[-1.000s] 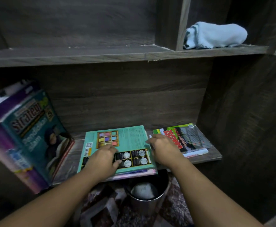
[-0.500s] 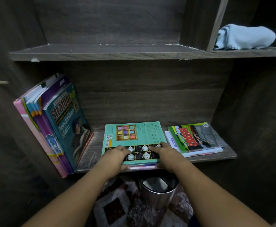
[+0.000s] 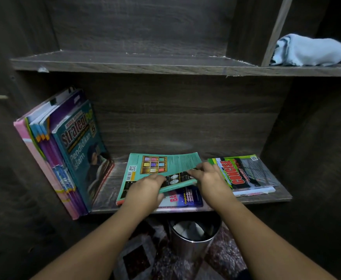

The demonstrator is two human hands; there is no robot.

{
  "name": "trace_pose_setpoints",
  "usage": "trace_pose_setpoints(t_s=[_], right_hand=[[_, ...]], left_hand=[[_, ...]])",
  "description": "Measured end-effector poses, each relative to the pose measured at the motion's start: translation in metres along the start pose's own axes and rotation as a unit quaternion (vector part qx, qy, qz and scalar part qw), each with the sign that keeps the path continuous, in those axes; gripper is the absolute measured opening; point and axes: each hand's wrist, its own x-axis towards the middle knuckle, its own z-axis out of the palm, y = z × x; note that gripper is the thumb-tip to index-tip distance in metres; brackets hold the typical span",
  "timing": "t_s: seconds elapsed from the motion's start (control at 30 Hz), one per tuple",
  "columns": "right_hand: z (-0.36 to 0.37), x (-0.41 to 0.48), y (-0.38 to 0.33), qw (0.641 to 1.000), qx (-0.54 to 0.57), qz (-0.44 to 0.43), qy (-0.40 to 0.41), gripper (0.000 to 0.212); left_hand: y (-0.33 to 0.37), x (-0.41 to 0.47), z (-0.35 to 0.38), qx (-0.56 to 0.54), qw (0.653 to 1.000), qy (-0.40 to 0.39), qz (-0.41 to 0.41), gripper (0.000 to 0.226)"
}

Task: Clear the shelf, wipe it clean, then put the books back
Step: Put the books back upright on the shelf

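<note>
- Lower dark wood-grain shelf board [image 3: 109, 184] taken as the landmark; all positions are referred to it.
- Thin teal paperback with a grid of coloured squares on its cover [image 3: 161, 168] lay at the middle of the board, its right front corner tipped up off the dark blue book with a pink title band [image 3: 185, 196] beneath it.
- Left hand [image 3: 145, 188] gripped the teal book's near edge, fingers curled over the cover and thumb under, as far as could be seen. Closed on the book.
- Right hand [image 3: 208, 176] had fingers narrowed on the same book's lifted right edge, apparently peeling it from the stack so one volume came free alone.
- Blue book stayed flat, overhanging the board's front edge slightly.
- Green-and-red "CONCISE" workbook stack [image 3: 244, 172] lay flat at the board's right end, just beside the right hand, untouched.
- Row of tall softcover workbooks, teal "Strategi" cover facing out [image 3: 78, 156], leaned against the cabinet's left wall at the board's left end; probably leaning because nothing propped them on the right.
- Pale blue folded cloth [image 3: 309, 50] sat on the shelf above the board, to the right, within reach.
- Shiny metal bin [image 3: 194, 237] stood on the floor below the board's front edge.
- Judgement: with books standing and lying on the board, this could be either clearing or restocking; could not tell which.
</note>
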Motion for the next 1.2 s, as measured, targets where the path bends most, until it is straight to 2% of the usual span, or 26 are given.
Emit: trace_pose_setpoints(t_s=[0.13,0.2,0.3,0.4,0.47,0.53,0.63,0.73,0.83,1.03,1.2], right_hand=[[0.005,0.001,-0.006,0.992,0.019,-0.044,0.118,0.041],[0.005,0.002,-0.008,0.982,0.082,-0.044,0.164,0.053],[0.002,0.000,-0.019,0.968,0.172,0.012,0.183,0.073],[0.005,0.000,-0.024,0.980,0.142,0.087,0.108,0.069],[0.011,-0.001,-0.022,0.993,0.038,0.110,0.014,0.052],[0.017,-0.003,-0.018,0.989,-0.057,0.114,-0.072,0.042],[0.023,-0.005,-0.008,0.985,-0.072,0.092,-0.128,0.052],[0.024,-0.007,-0.002,0.983,-0.030,0.028,-0.178,0.075],[0.027,-0.008,-0.006,0.976,-0.055,-0.013,-0.211,0.088],[0.038,-0.004,-0.024,0.974,-0.084,-0.062,-0.201,0.074],[0.042,-0.002,-0.033,0.972,-0.094,-0.069,-0.206,0.069]], left_hand=[[0.017,0.005,0.000,0.038,0.996,0.070,0.033,0.036],[0.019,0.009,-0.001,0.056,0.995,0.075,0.032,0.030],[0.016,0.012,-0.001,0.056,0.995,0.084,0.005,0.040],[0.014,0.012,0.000,0.059,0.994,0.089,0.001,0.041],[0.014,0.012,-0.001,0.068,0.994,0.088,0.001,0.048],[0.013,0.011,0.000,0.071,0.994,0.086,-0.002,0.057],[0.007,0.011,0.001,0.081,0.991,0.106,-0.002,0.072],[0.004,0.013,-0.008,0.096,0.980,0.170,-0.018,0.112],[-0.003,0.013,-0.012,0.084,0.967,0.237,-0.046,0.131],[-0.009,0.002,-0.026,0.040,0.949,0.295,-0.101,0.137],[-0.016,-0.009,-0.041,-0.052,0.934,0.317,-0.157,0.107]])
